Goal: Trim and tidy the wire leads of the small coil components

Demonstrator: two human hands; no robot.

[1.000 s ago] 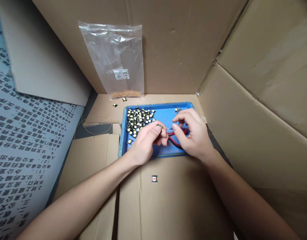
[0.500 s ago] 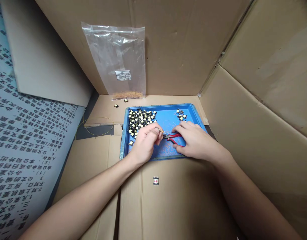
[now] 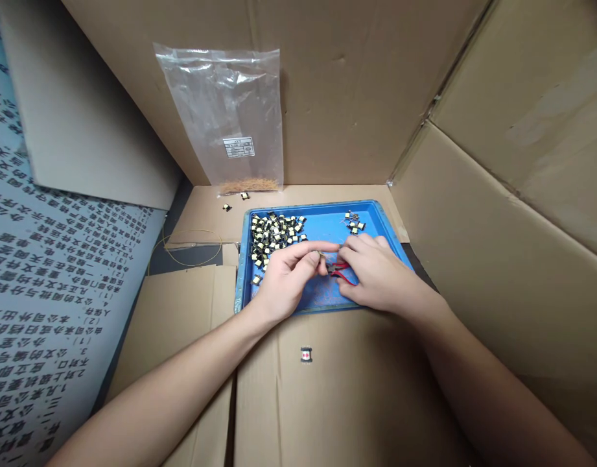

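Note:
Above the blue tray (image 3: 322,211), my left hand (image 3: 292,275) pinches a small yellowish part (image 3: 322,257) between thumb and fingers, which hide most of it. The left index finger is stretched toward the right hand and reaches its fingertips. My right hand (image 3: 376,269) is closed around red-handled pliers (image 3: 344,277), whose handles are slightly spread. The pliers' jaws point left, at the left fingertips, and their ends are partly covered. A heap of small black-and-yellow coil components (image 3: 273,235) fills the tray's left side. Thin reddish wire bits are scattered on the tray floor.
A smaller group of components (image 3: 355,226) lies at the tray's back right. One component with a red-marked white top (image 3: 306,355) sits on the front cardboard. A clear bag (image 3: 249,117) of orange strands leans on the back cardboard wall. A thin yellow wire loop (image 3: 194,264) lies left.
My left index finger has stretched out to the right, touching or nearly touching the right hand. The left fingers now cover more of the pliers' jaws. The right hand has barely moved.

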